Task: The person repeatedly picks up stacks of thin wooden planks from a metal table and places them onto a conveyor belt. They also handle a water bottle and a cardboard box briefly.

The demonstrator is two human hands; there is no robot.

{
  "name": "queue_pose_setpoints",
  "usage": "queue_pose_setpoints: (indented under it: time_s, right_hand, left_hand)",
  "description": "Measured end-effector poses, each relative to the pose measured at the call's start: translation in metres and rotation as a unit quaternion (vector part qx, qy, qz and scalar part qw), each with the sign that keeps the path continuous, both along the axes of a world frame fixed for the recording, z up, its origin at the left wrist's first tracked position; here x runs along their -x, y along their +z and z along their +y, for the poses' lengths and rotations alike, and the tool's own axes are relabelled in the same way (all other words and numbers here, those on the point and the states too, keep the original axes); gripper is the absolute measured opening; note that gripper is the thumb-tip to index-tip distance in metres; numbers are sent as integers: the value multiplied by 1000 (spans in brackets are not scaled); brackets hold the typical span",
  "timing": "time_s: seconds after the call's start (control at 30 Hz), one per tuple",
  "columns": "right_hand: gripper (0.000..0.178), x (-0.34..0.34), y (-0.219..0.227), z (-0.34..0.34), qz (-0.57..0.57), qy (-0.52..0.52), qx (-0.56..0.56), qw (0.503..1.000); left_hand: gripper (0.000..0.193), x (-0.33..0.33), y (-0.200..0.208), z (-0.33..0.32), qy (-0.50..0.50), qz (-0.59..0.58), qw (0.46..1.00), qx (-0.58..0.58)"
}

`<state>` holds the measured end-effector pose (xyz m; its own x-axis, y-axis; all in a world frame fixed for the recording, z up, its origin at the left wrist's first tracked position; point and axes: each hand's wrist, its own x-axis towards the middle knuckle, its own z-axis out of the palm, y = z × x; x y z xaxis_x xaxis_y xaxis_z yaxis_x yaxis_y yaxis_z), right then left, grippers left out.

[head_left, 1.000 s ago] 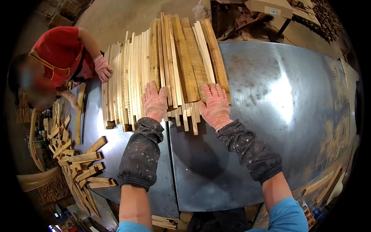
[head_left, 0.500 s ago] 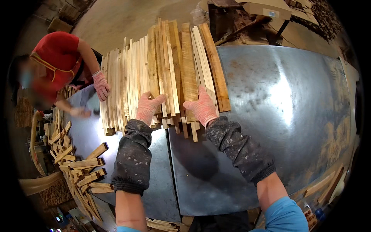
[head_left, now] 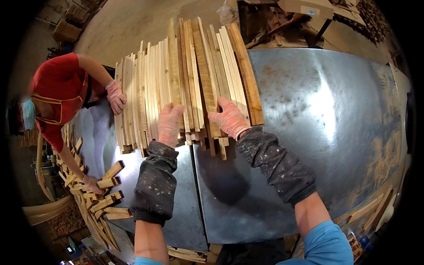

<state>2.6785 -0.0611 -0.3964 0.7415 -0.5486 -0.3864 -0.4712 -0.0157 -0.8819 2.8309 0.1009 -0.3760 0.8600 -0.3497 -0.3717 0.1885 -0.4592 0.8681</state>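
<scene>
A: What's changed at the wood strips (head_left: 152, 84)?
B: Over the last second both palms came off the top faces, and the hands dropped to the near ends. Boards between them have shifted: the wide brown board (head_left: 203, 77) now leans and shows a pale edge. Reads as straightening the row; it looks unfinished, near ends still uneven.
A: Where's the row?
B: Far side of the metal counter (head_left: 282, 185), strips packed side by side, running away from the worker. Some near ends stick out past the rest.
A: Left hand?
B: Left hand (head_left: 170, 125) is on the strips by their near ends, back of hand up, fingers bunched. Blurred; can't make out any hold.
A: Right?
B: Right hand (head_left: 230, 118) angles in from the right, thumb pointing left, thumb and forefinger parted at the brown board's near end. Contact likely; whether it's gripped, I can't say.
A: Arms?
B: Both reach forward, dark sleeves (head_left: 157, 181) converging on the row.
A: Co-worker?
B: One gloved hand (head_left: 116, 98) stays at the row's left edge. The other hand (head_left: 93, 184) has moved down to the short offcuts (head_left: 106, 201).
</scene>
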Motion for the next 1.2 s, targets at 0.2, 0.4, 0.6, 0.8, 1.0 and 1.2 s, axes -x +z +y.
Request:
queue_pose_setpoints:
  time_s: [0.2, 0.4, 0.6, 0.8, 1.0, 1.2]
  right_hand:
    - [68, -17, 12, 9, 66, -47, 36, 996]
    - [70, -30, 10, -3, 61, -110, -173, 977]
    - [62, -18, 24, -9, 125, 42, -27, 991]
    - [55, 85, 33, 38, 133, 88, 90, 983]
    - [77, 180, 35, 90, 205, 125, 132, 962]
    - [91, 187, 29, 104, 150, 125, 144, 970]
  left_hand:
    - [66, 5, -7, -4, -53, 21, 993, -100]
    - [61, 5, -6, -4, -58, -25, 993, -101]
    - [59, 35, 11, -3, -56, 96, 993, 36]
    - [64, 149, 9, 49, -90, 60, 994, -6]
    - [74, 247, -8, 102, 22, 179, 968, 176]
    - [90, 242, -20, 98, 12, 211, 936, 282]
